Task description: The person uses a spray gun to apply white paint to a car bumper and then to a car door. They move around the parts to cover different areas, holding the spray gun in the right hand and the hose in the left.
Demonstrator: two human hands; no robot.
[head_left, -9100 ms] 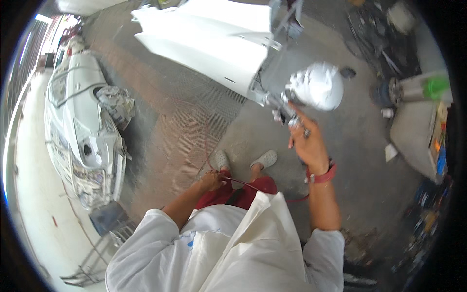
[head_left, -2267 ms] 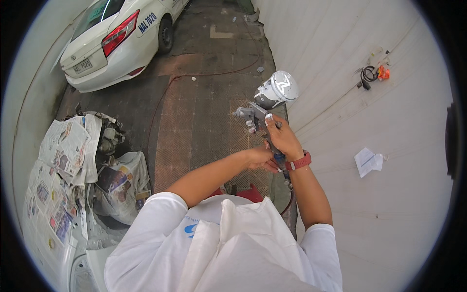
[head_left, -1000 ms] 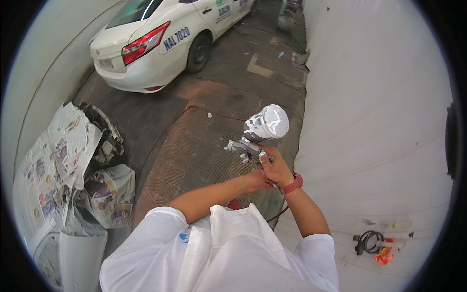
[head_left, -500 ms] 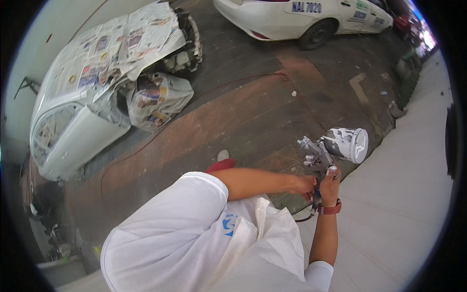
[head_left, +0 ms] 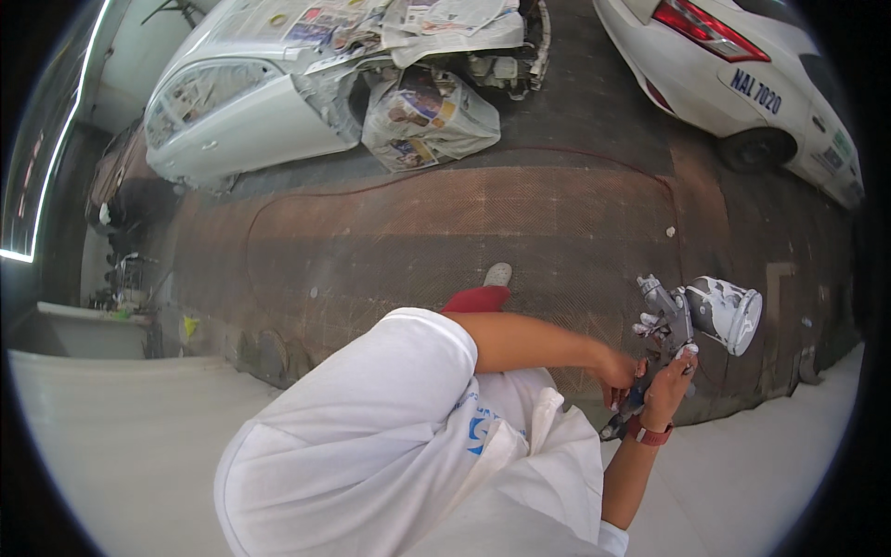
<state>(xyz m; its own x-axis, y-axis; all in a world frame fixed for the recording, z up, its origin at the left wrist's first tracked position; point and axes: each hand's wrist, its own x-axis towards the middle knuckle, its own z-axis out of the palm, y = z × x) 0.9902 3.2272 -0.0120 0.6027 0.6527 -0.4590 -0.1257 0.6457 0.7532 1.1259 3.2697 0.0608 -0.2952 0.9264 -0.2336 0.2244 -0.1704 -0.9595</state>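
Note:
A grey metal spray gun with a paint-smeared cup on its side is in my hands at the right. My right hand, with a red strap at its wrist, is wrapped round the gun's grip, thumb near the top. Reaching across from the left, my left hand has its curled fingers at the grip's lower part, beside the dark fitting. Exactly what those fingers pinch is partly hidden. White paint coats the cup's wall and end.
A white car body masked with newspaper stands far left. Another white car is at the far right. A thin red hose curves over the brown-grey floor. White surfaces border the near side.
My view has turned to the right, so the cars and floor appear swung round. The spray gun stays in my right hand, and my left hand remains at its grip.

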